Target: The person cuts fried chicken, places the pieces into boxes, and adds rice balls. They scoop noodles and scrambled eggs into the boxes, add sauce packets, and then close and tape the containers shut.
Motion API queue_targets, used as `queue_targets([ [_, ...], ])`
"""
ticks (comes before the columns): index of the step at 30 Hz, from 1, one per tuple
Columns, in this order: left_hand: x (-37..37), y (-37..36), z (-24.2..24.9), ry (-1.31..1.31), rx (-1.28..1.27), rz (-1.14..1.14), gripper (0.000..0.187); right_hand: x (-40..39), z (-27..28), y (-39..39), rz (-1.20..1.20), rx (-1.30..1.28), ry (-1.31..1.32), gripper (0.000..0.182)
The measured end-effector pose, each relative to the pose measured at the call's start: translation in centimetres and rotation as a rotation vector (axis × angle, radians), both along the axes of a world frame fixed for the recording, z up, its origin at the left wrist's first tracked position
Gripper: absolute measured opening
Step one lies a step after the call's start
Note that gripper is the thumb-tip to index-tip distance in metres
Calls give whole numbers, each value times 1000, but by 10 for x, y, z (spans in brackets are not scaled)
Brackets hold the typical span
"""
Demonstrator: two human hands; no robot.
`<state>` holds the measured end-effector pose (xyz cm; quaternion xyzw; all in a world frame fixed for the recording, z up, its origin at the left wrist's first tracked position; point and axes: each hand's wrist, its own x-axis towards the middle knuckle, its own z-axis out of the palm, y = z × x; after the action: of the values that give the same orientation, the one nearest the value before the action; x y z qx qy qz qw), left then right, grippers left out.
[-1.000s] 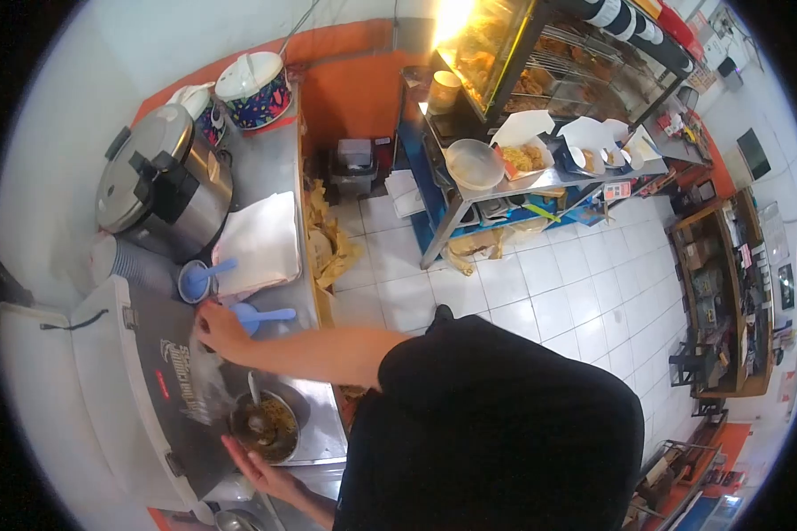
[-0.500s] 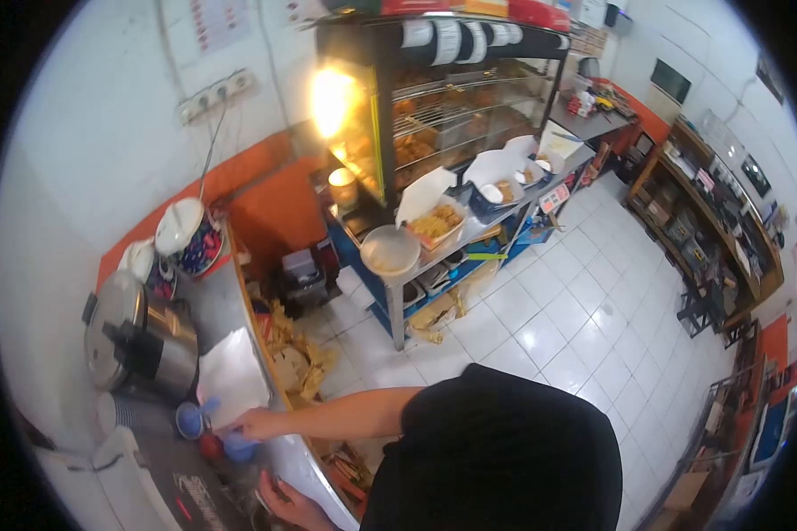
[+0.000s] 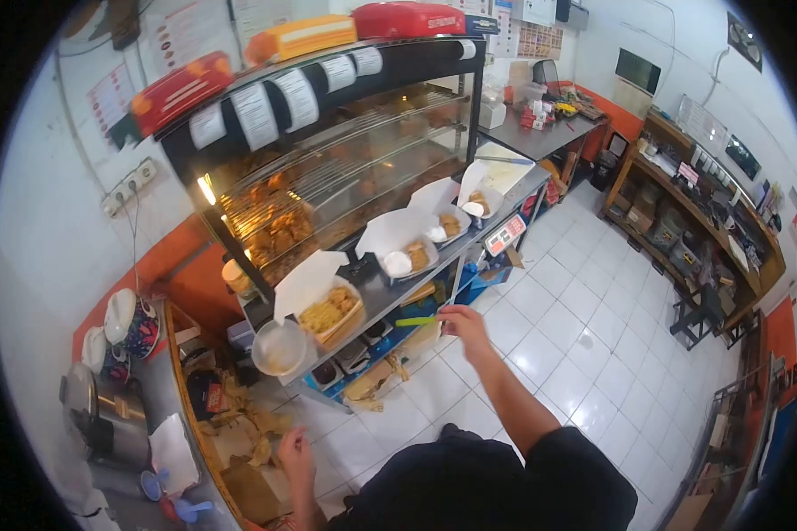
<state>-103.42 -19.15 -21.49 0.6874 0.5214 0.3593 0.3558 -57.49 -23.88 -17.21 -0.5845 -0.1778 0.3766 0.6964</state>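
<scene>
right hand [image 3: 460, 326]: reaching out in front of the body, fingertips at the near end of the green strip [image 3: 415, 321].
right grip: fingers bent close together; cannot tell whether they are clamped on the strip.
green strip: lying roughly level in view, beside the edge of the metal surface [image 3: 383, 303].
left hand [image 3: 297, 453]: low, apart from the right, near the brown paper [image 3: 255, 435].
left grip: fingers loosely curled; cannot tell if the tips meet.
nearest box: open food box [image 3: 330, 316], lid up, yellow food inside, on the metal surface.
bowl [image 3: 280, 349]: just beside that box, at the surface corner.
farther boxes [image 3: 416, 257]: three in a row, white cups in them.
behind: glass display case [image 3: 345, 168], fried food inside.
far left: large cooker [image 3: 119, 420] near white sheets [image 3: 175, 453].
</scene>
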Motion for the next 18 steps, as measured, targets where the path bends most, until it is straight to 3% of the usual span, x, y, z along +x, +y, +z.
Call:
queue_targets([
  [4,104,65,-20,197,71,67,25,90,-13,-85,-218,-130,96,21],
  [6,135,101,-2,349,359,-6,27,109,-28,-110,-272,-185,171,21],
  [8,158,128,13,469,306,80,29,115,-42,-124,-252,-301,224,21],
  [13,167,187,16,668,473,247,35,112,-53,-101,-201,-308,313,34],
  [18,189,207,20,761,365,312,33,137,-72,-50,-90,-349,322,32],
])
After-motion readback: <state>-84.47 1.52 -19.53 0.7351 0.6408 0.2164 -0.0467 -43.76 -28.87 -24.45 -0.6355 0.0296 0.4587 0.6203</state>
